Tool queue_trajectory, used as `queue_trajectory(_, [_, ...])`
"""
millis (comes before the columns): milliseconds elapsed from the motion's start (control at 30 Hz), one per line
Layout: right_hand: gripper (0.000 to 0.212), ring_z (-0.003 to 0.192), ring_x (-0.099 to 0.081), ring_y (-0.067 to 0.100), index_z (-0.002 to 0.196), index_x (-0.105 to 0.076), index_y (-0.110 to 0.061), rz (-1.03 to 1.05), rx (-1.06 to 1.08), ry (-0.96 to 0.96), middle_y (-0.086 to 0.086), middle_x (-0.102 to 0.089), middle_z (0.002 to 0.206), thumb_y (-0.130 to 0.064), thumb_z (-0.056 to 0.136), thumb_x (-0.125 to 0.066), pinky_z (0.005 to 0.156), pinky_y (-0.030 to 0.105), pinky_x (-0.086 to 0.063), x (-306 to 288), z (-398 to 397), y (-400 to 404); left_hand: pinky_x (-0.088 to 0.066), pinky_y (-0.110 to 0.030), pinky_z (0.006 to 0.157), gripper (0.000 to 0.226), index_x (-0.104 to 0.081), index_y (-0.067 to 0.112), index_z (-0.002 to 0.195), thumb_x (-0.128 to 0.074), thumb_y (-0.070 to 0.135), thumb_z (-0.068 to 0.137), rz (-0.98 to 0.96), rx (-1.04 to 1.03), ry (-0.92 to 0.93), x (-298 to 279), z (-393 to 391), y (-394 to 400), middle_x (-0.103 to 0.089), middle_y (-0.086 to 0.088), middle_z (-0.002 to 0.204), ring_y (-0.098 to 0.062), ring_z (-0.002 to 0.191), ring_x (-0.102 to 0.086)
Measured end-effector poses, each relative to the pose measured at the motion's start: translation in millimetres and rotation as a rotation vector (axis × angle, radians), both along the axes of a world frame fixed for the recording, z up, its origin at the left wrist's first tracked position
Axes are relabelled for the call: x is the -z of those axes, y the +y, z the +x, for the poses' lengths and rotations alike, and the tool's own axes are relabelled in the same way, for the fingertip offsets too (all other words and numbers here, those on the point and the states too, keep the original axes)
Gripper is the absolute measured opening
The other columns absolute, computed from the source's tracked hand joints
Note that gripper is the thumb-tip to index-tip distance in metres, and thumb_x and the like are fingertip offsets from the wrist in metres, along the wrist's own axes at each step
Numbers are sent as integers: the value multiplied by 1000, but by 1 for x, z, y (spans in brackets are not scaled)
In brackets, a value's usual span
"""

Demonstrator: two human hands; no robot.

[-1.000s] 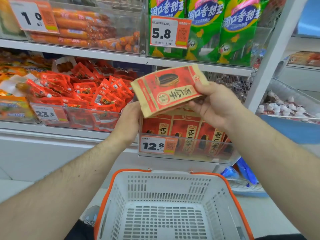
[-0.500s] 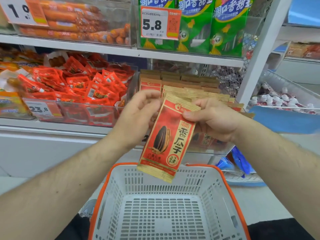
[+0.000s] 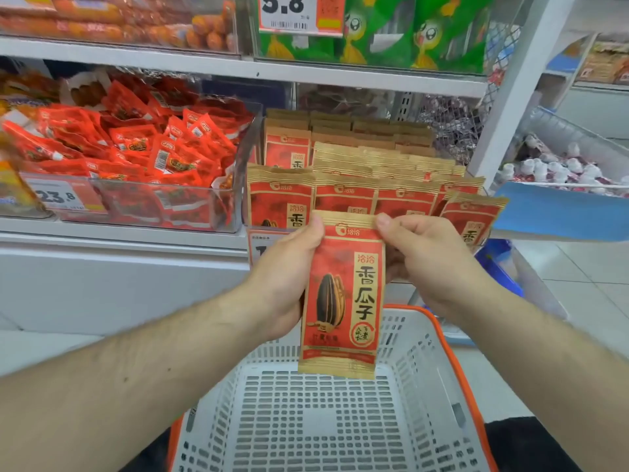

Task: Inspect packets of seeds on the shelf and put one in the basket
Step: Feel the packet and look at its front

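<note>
A red and tan seed packet [image 3: 342, 298] with a black sunflower seed printed on it hangs upright in front of the shelf, its lower edge over the far rim of the basket [image 3: 429, 376]. My left hand [image 3: 286, 281] grips its left side with the thumb on the top corner. My right hand [image 3: 425, 264] pinches the top right corner. The basket is white with an orange rim and holds nothing. Several matching seed packets [image 3: 343, 185] stand in rows in a clear bin on the shelf behind.
A clear bin of small red snack packs [image 3: 143, 158] with a 23.8 price tag sits left of the seeds. Green bags [image 3: 391, 32] and sausages [image 3: 119, 25] fill the shelf above. A white upright post [image 3: 510, 90] stands at right, with a blue-edged wire bin [image 3: 571, 185] beyond.
The packet has turned from lying sideways up at the shelf to hanging upright, and has come down towards the basket. Both hands came down with it.
</note>
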State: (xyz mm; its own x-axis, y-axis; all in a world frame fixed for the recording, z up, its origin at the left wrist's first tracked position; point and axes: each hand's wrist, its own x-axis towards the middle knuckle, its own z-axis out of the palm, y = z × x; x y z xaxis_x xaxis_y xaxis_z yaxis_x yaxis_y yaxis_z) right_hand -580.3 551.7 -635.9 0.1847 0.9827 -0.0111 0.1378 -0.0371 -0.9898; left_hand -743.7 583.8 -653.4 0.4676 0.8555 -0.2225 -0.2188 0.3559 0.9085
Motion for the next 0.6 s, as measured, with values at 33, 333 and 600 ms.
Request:
queue_trajectory(33, [37, 59, -67, 23, 83, -66, 6, 1, 7, 7, 13, -72, 70, -24, 101, -53, 50, 28, -52, 4, -1, 0, -54, -45, 91, 51, -65, 16, 125, -31, 48, 103, -35, 6, 12, 1, 0, 0, -74, -10, 112, -27, 104, -72])
queue_trajectory(333, [38, 69, -67, 30, 88, -68, 3, -66, -2, -30, 14, -74, 77, -30, 101, -52, 64, 40, -54, 13, -1, -7, -55, -46, 91, 52, -68, 13, 117, -34, 50, 104, -115, -11, 47, -2, 2, -3, -76, -12, 105, -29, 97, -73])
queue_trajectory(600, [32, 72, -70, 34, 86, -68, 2, -64, -28, -76, 16, -75, 78, -23, 100, -54, 74, 48, -59, 14, -5, -12, -54, -52, 92, 52, -67, 12, 118, -37, 51, 103, -140, -72, 65, -3, 0, -1, -75, -15, 104, -34, 98, -72])
